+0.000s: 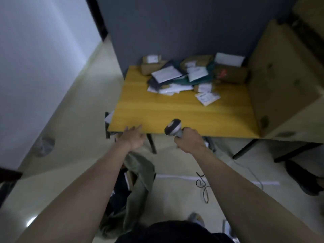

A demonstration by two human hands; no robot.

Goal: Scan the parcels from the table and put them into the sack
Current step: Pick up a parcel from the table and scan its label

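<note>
Between parcels: left hand (135,137) empty, fingers straight, at table (175,111) near edge; right hand (190,140) clamps scanner (173,128). Next, reach parcels (184,76) at far edge.

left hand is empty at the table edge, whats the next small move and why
Probably reach the left hand forward to the nearest white parcel. That hand is open and holds nothing, the right hand already grips the scanner, and the parcels all lie at the far side of the table.
</note>
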